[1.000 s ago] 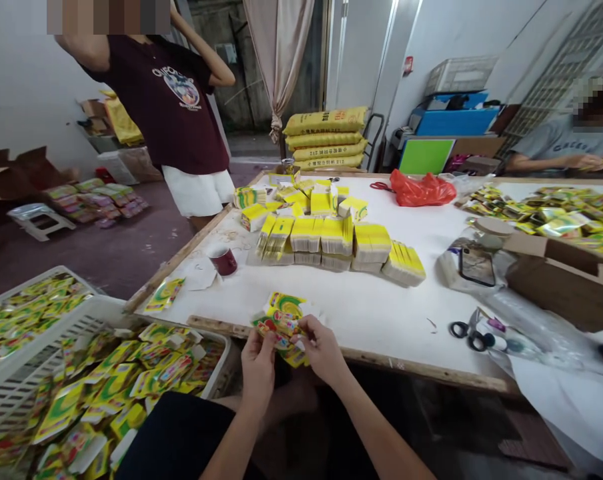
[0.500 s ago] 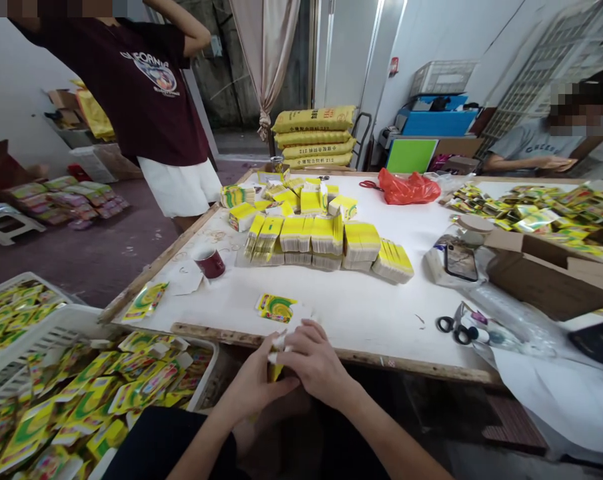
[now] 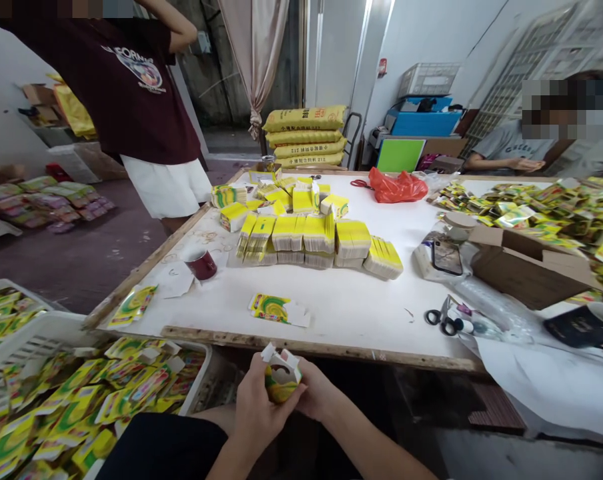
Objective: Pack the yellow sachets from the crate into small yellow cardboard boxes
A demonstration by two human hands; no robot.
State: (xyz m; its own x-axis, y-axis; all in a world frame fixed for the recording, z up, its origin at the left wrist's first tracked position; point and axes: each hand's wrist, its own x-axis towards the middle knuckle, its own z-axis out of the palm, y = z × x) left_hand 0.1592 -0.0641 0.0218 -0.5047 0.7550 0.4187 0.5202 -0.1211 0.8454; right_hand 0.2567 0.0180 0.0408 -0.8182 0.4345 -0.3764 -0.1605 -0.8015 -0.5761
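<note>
Between my two hands, just below the table's front edge, is a small yellow-green carton [image 3: 281, 388]. Its top is open, with white flaps sticking up and a dark hollow inside. My left hand [image 3: 255, 400] wraps round the carton's left side, thumb across the front. From the right, my right hand [image 3: 315, 390] grips the other side, its fingers partly hidden behind the carton. On the table just beyond lies a flattened carton [image 3: 276, 310], printed face up with white flaps at its right end.
Stacked flat yellow cartons [image 3: 306, 233] fill the table's middle. A maroon mug [image 3: 201, 265] is at left, scissors [image 3: 444, 320] and a cardboard box [image 3: 529, 267] at right. A white crate [image 3: 206, 377] of cartons stands lower left. One person stands at left; another sits far right.
My hands have lowered slightly and turned the carton, so its open top now faces me. The right hand has moved from over the top to its side. The view has shifted a little.
</note>
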